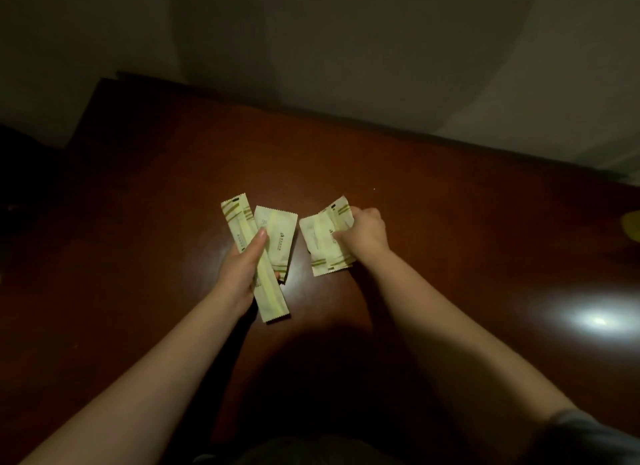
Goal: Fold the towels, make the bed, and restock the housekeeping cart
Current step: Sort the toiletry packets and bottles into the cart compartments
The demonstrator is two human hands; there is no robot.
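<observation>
A dim room: a dark red-brown wooden tabletop runs up to a pale wall, with a bright glare patch on the wood at the right. No housekeeping cart is in view.

The left hand grasps a long sachet, thumb laid along its face. A wide sachet lies just beside it on the right, its lower end at the same hand's fingertips. The right hand clutches a sachet bundle from its right side, fingers curled over the edge.

The long sachet's axis runs away from the person, its far end leaning slightly left. The bundle stands nearly parallel and just to the right, with a narrow strip of table between it and the wide sachet. Bringing the lots together would likely mean a short sideways move, and either hand is equally near. Whether the packets rest on the wood or hover above it, I cannot tell.
</observation>
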